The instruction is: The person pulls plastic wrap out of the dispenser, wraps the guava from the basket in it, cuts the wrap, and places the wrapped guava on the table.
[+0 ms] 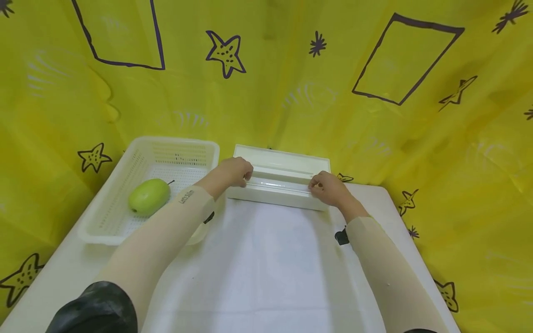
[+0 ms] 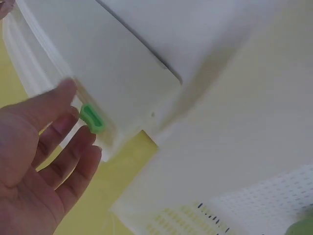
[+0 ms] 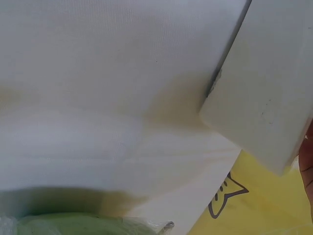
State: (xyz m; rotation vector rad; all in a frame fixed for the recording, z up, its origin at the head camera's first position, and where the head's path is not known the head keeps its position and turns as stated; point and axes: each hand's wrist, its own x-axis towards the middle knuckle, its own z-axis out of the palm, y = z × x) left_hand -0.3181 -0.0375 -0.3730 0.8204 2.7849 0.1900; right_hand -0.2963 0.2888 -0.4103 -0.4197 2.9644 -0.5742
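Note:
A long white cling film box (image 1: pixel 279 198) stands at the back of the table, its lid (image 1: pixel 283 158) raised. Clear shiny film (image 1: pixel 272 184) shows in its open trough. My left hand (image 1: pixel 235 172) is at the box's left end; in the left wrist view its thumb and fingers stand apart beside a green slider (image 2: pixel 92 118). My right hand (image 1: pixel 330 188) is at the right end, thumb and index finger bent toward each other. I cannot tell whether film lies between them. In the right wrist view only a strip of its fingers (image 3: pixel 306 169) shows.
Left of the box sits a white perforated basket (image 1: pixel 93 217) holding a green fruit (image 1: pixel 149 197) with a stem. Another green fruit (image 3: pixel 83 225) in clear film appears at the bottom of the right wrist view. A yellow patterned curtain (image 1: pixel 266 101) hangs behind the white table (image 1: pixel 266 268).

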